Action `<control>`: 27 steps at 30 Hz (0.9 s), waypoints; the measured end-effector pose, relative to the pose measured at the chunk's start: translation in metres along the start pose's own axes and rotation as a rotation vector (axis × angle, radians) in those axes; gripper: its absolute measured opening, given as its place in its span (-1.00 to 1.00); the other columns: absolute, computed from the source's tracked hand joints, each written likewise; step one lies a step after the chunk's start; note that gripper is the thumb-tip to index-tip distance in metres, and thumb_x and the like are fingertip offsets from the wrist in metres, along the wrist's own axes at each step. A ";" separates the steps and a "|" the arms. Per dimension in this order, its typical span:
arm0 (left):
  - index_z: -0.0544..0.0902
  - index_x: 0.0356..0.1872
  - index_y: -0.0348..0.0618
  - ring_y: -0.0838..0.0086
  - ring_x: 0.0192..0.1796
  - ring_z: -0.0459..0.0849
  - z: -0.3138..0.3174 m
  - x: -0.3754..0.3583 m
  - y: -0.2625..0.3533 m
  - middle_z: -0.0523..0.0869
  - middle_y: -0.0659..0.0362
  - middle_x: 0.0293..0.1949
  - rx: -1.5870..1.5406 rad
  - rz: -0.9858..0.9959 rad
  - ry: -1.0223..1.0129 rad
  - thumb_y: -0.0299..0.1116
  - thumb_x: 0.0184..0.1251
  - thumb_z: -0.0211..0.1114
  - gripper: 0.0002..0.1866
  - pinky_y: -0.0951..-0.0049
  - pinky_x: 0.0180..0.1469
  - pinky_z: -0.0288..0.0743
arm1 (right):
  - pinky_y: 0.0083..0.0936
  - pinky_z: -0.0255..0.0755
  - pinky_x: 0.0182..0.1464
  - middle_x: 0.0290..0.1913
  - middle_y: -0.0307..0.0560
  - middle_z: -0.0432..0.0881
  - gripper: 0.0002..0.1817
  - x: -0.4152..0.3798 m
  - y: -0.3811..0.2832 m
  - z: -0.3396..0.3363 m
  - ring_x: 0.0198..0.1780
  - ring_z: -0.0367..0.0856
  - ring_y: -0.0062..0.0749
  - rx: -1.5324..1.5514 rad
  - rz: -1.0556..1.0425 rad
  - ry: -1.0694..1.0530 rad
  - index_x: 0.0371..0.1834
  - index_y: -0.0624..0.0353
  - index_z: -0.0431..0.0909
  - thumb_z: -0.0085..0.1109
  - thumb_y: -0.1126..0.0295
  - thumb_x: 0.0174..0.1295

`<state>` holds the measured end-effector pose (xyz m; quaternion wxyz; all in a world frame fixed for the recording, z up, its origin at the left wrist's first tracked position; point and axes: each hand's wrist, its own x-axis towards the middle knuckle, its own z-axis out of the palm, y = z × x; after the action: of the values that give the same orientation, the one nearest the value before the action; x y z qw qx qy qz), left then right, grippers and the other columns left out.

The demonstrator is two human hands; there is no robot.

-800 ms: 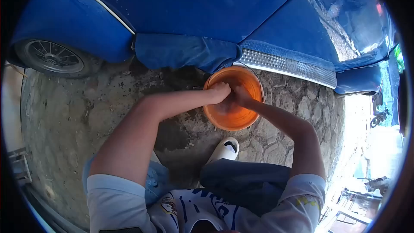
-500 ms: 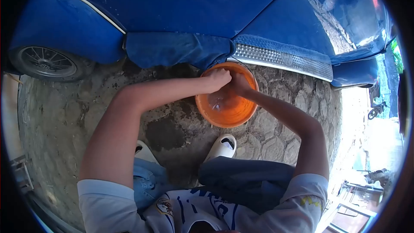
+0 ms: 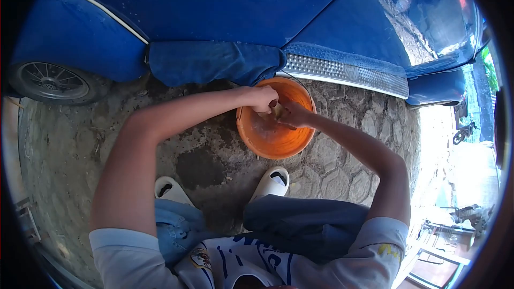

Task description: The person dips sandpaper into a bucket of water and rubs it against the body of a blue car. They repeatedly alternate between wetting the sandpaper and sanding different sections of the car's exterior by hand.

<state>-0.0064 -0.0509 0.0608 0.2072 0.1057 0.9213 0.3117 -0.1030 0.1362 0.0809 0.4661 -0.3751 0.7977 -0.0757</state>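
Note:
An orange bucket (image 3: 276, 147) with water in it stands on the paving below the side of a blue car (image 3: 214, 5). Both hands are over its opening, close together. My left hand (image 3: 261, 98) has its fingers curled over a small brownish piece (image 3: 277, 111), perhaps a cloth or sponge. From the right, my right hand (image 3: 295, 115) grips the same piece with fingers bent round it. The piece is mostly covered by the fingers.
A blue cloth (image 3: 214, 61) hangs over the running board (image 3: 345, 69), left of the bucket. A spoked wheel (image 3: 51, 83) is at far left. My feet in white slippers (image 3: 272, 182) stand on stone paving (image 3: 334, 174). A metal frame (image 3: 436, 262) lies at lower right.
Both hands have risen out of the bucket's interior, and the small brownish piece now shows between them. The view has shifted slightly, with the bucket a little further left.

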 end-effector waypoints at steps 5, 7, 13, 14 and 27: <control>0.73 -0.03 -0.35 0.13 -0.10 0.84 -0.034 -0.058 0.010 0.83 -0.10 -0.21 -0.162 0.163 0.291 -0.46 0.30 0.43 -0.74 0.15 -0.05 0.65 | -0.33 0.60 0.01 -0.09 -0.01 0.79 -0.57 -0.028 -0.001 0.012 -0.05 0.77 -0.39 0.168 -0.406 0.322 0.19 0.31 0.62 0.45 0.37 0.32; 0.72 -0.04 -0.36 0.26 -0.23 0.83 -0.052 -0.082 0.012 0.82 -0.04 -0.29 -0.233 0.118 0.374 -0.48 0.35 0.39 -0.77 0.24 -0.13 0.65 | -0.40 0.61 -0.01 -0.10 -0.04 0.80 -0.61 -0.043 -0.018 0.004 -0.09 0.77 -0.46 0.162 -0.360 0.346 0.17 0.31 0.63 0.42 0.37 0.37; 0.69 0.00 -0.32 0.49 -0.12 0.80 -0.075 -0.105 -0.011 0.81 0.13 -0.25 -0.410 0.126 0.511 -0.41 0.46 0.40 -0.78 0.37 -0.13 0.65 | -0.59 0.63 -0.03 -0.11 -0.17 0.83 -0.73 -0.044 -0.055 -0.015 -0.15 0.76 -0.65 0.621 -0.458 0.418 0.17 0.28 0.67 0.30 0.38 0.53; 0.67 0.05 -0.30 0.52 -0.06 0.80 -0.075 -0.103 -0.019 0.80 0.19 -0.18 -0.586 0.087 0.507 -0.39 0.49 0.40 -0.76 0.37 -0.08 0.68 | -0.59 0.65 -0.01 -0.11 -0.19 0.84 -0.74 -0.046 -0.064 -0.022 -0.14 0.77 -0.65 0.676 -0.437 0.412 0.19 0.27 0.67 0.27 0.39 0.56; 0.67 0.03 -0.18 0.46 0.22 0.69 -0.068 -0.120 -0.017 0.67 0.16 0.19 -0.724 0.301 0.692 -0.52 0.42 0.45 -0.77 0.35 0.26 0.62 | -0.42 0.70 0.01 -0.11 -0.13 0.80 -0.73 -0.058 -0.080 -0.088 -0.09 0.77 -0.45 0.874 -0.425 0.401 -0.02 0.22 0.76 -0.01 0.53 0.58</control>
<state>0.0686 -0.1387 0.1373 -0.1329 0.0493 0.7437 0.6533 -0.1146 0.0988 0.2069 0.3914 -0.2774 0.6717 -0.5645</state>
